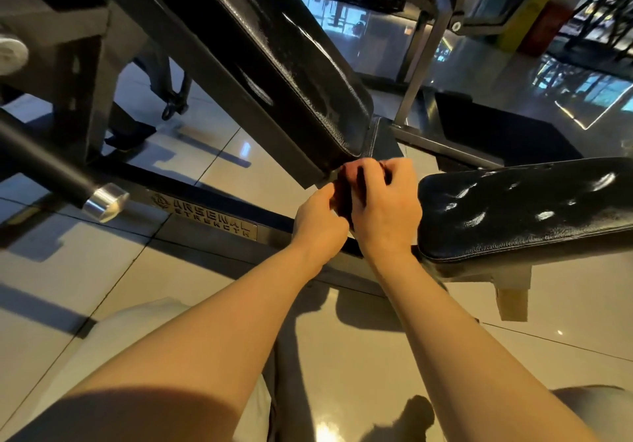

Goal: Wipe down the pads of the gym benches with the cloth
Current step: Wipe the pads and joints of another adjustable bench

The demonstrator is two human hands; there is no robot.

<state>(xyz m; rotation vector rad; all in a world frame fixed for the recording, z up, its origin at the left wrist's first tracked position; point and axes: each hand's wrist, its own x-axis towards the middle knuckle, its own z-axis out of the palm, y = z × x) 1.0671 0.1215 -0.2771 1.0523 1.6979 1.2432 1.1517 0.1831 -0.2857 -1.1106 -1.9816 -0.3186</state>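
Both hands grip a bunched dark cloth (pixel 346 195) at the junction of two bench pads.

The left hand (pixel 318 222) and right hand (pixel 383 208) are held close together, fingers curled inward, with the cloth pinched between them; most of the cloth is hidden by the fingers. The hands sit just below the lower edge of the inclined back pad (pixel 291 57), which rises to the upper left, and just beside the rounded left end of the seat pad (pixel 520 208), which extends right to the frame edge. A narrow gap separates the two pads. The bench frame rail (pixel 212 215) with a nameplate runs under the left hand. Tiled floor (pixel 359 356) lies open beneath both forearms. A steel-capped bar (pixel 102 201) projects at left, well apart from the hands.
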